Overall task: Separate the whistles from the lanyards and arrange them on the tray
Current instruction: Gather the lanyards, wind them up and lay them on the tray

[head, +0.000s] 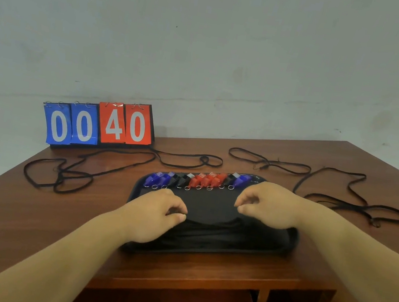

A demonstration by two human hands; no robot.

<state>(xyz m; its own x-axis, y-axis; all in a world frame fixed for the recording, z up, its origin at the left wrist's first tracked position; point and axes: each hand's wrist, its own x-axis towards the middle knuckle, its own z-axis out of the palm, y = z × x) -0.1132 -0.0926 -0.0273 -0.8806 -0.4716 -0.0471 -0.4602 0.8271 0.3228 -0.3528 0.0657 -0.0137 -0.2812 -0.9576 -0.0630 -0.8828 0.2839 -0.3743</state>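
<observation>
Left hand (153, 218) and right hand (267, 204) hover apart over the tray (203, 249), loosely curled, seemingly empty; whistles (204, 180) just beyond them look light, rigid, best pinched by the body.

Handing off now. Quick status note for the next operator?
Left hand and right hand: over the tray, fingers curled; grip unclear.
Whistles: blue, black, red, in a row along the tray's far edge.
Lanyards: loose on the table, left and right of the tray.
Done: separating looks finished.
Left: check the dark folds at the tray's near edge.
</observation>
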